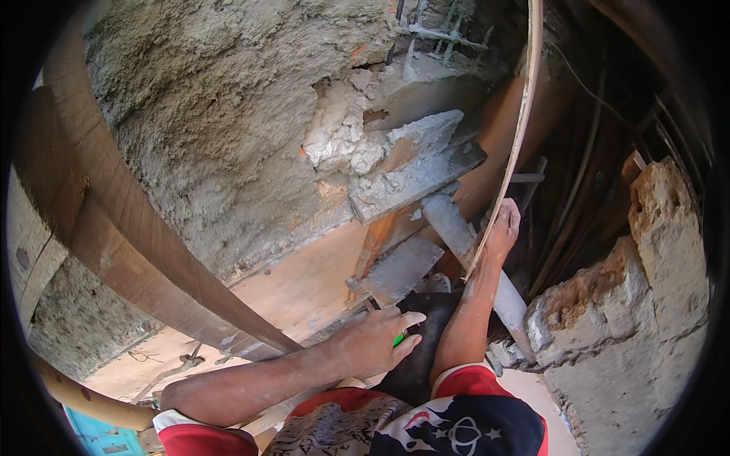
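Note:
My right hand, reached out ahead, is closed around a long thin wooden strip. The strip rises from beside my forearm to the top of the view. Close to my body, my left hand is curled around a tool with a green-and-black handle; the fingers hide most of it, so I cannot tell its kind. Just beyond that hand lies a grey, cement-smeared flat plate. Whether the plate joins the handle is unclear. A whitish, plaster-coated round bar slants past my right forearm.
A rough cement wall fills the upper left, with a mortar-covered board by its broken edge. Thick wooden beams cross the left. Broken masonry stands at right. Metal rods stick out above; a blue object sits lower left.

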Available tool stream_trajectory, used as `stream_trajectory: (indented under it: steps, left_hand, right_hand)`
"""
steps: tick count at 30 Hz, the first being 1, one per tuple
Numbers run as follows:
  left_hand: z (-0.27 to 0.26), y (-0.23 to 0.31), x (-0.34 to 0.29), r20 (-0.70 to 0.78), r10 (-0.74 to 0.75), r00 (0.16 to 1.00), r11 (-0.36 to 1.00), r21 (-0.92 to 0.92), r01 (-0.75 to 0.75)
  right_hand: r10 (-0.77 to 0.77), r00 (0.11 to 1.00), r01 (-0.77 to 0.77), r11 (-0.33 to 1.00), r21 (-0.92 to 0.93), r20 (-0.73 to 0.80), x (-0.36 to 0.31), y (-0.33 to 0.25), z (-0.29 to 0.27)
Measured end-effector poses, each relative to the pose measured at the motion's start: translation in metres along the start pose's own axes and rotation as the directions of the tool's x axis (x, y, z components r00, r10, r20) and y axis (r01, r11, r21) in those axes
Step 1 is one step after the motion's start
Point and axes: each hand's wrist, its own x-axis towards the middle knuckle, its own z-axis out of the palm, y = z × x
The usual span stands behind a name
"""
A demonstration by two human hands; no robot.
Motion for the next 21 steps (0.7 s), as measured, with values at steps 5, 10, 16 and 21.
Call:
stream_trajectory:
  steps: [5, 10, 16, 21]
  left_hand:
    - [0.001, 0.000, 0.006, -0.052, 0.004, 0.999, 0.998, -0.065, -0.008]
    - [-0.009, 0.009, 0.011, -0.140, -0.052, 0.989, 0.989, -0.142, 0.032]
    - [-0.014, 0.007, 0.014, -0.240, -0.027, 0.970, 0.983, -0.182, -0.018]
    - [-0.015, 0.010, 0.012, -0.248, -0.081, 0.965, 0.963, -0.269, 0.011]
  right_hand:
    - [-0.055, 0.998, 0.055, 0.997, -0.047, 0.004, 0.002, 0.021, -0.002]
    - [-0.058, 0.997, 0.057, 0.998, 0.012, 0.042, -0.009, 0.035, 0.005]
    - [-0.004, 1.000, 0.005, 0.995, 0.101, -0.004, -0.019, 0.035, 0.011]
    - [-0.066, 0.998, 0.066, 0.998, 0.000, -0.018, -0.027, 0.046, 0.012]
